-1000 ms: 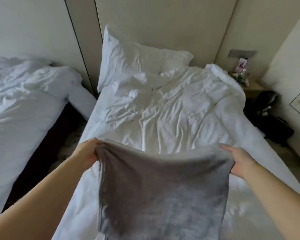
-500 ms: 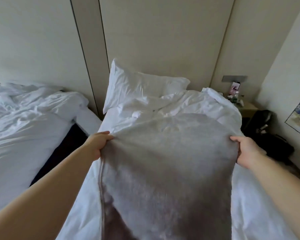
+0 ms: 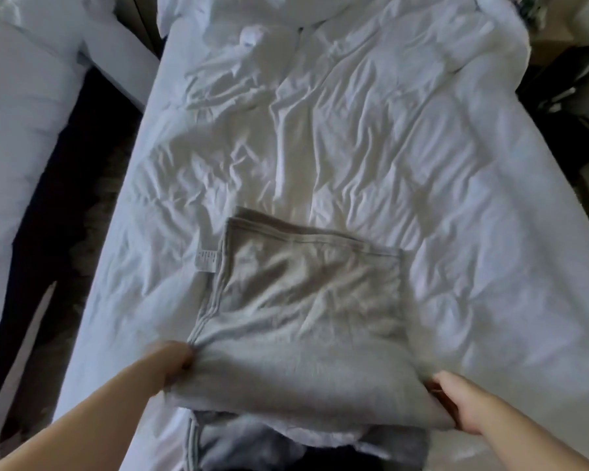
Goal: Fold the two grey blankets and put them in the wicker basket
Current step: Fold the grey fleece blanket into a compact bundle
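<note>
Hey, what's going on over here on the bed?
A person is folding a grey blanket on a white bed. The blanket lies flat on the rumpled covers, and the left hand and right hand each grip a near corner. More grey fabric shows at the bed's near edge. No wicker basket is in view.

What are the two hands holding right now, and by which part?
The grey folded blanket on the white duvet: left hand pinches its left hemmed edge, right hand grips its near right corner.
</note>
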Available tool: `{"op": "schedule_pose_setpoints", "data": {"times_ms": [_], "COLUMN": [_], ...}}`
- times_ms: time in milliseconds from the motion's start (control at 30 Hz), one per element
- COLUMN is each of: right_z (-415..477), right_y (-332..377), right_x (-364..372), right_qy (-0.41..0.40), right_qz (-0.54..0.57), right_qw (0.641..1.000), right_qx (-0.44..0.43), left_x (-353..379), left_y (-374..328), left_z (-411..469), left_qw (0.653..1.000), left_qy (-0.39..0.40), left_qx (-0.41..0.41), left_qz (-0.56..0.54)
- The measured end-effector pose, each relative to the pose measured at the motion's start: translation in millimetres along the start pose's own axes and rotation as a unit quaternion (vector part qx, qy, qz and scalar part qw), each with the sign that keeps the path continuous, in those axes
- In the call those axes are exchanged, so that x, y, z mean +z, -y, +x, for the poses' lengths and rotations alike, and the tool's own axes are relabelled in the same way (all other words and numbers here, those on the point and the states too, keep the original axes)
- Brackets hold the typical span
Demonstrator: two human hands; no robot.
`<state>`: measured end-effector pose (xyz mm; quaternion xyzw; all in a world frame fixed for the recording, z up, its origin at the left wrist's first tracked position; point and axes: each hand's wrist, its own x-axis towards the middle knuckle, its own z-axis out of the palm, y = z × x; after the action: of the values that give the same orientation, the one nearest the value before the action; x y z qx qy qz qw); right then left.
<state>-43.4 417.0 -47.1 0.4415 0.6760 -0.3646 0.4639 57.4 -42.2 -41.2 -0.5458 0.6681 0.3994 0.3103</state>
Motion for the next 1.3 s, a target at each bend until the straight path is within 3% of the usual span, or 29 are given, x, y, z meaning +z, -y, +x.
{"op": "schedule_pose_setpoints", "data": {"times_ms": [200,300,433,533,600,667,800,900,933,967,1033,1100,1167,1300], "right_z": [12.6,17.7,15.2,-9.1,-32.6,-63.9,-134.8,-151.3,-143.8,-129.6,-90.7,-45.0,5.7,92.3], "right_y": [51.8,84.3,119.3,171.4,227.1,292.2,428.6,514.1,537.0,555.7,578.1,576.1,550.2,452.8], "right_x": [1.8,6.4,20.2,26.8,20.6,5.4,-41.4,-67.0,-70.1,-70.0,-63.5,-49.4,-36.1,-14.2], "right_qy": [-0.021,-0.002,0.074,0.094,0.073,0.043,-0.001,-0.054,-0.071,-0.076,-0.060,-0.082,-0.130,-0.161], "right_qz": [0.085,0.068,-0.006,-0.004,0.073,0.171,0.291,0.307,0.299,0.288,0.264,0.209,0.142,0.056], "right_qw": [0.994,0.996,0.997,0.996,0.990,0.960,0.833,0.778,0.771,0.773,0.804,0.850,0.888,0.932], "right_qx": [-0.060,-0.051,0.034,-0.001,-0.095,-0.218,-0.471,-0.545,-0.558,-0.560,-0.529,-0.477,-0.418,-0.321], "left_x": [8.6,10.7,8.4,-11.7,-35.1,-65.2,-138.7,-183.6,-192.0,-196.5,-190.1,-167.2,-135.4,-68.2], "left_y": [-40.1,-68.1,-110.5,-158.5,-210.7,-276.5,-417.5,-498.7,-517.6,-530.2,-540.1,-529.1,-496.4,-394.2], "left_z": [20.8,34.1,39.8,35.0,26.2,17.0,-12.2,-12.7,-5.4,5.6,30.6,63.4,94.5,149.2], "left_qw": [0.995,0.994,0.976,0.964,0.971,0.960,0.855,0.791,0.799,0.829,0.886,0.916,0.941,0.981], "left_qy": [-0.013,0.004,0.155,0.222,0.194,0.117,-0.026,-0.081,-0.089,-0.092,-0.085,-0.088,-0.093,-0.009], "left_qx": [0.065,0.059,-0.088,-0.096,-0.023,0.115,0.358,0.444,0.451,0.437,0.384,0.341,0.291,0.158], "left_qz": [-0.068,-0.091,-0.124,-0.111,-0.139,-0.227,-0.374,-0.413,-0.387,-0.336,-0.245,-0.192,-0.142,-0.109]}}
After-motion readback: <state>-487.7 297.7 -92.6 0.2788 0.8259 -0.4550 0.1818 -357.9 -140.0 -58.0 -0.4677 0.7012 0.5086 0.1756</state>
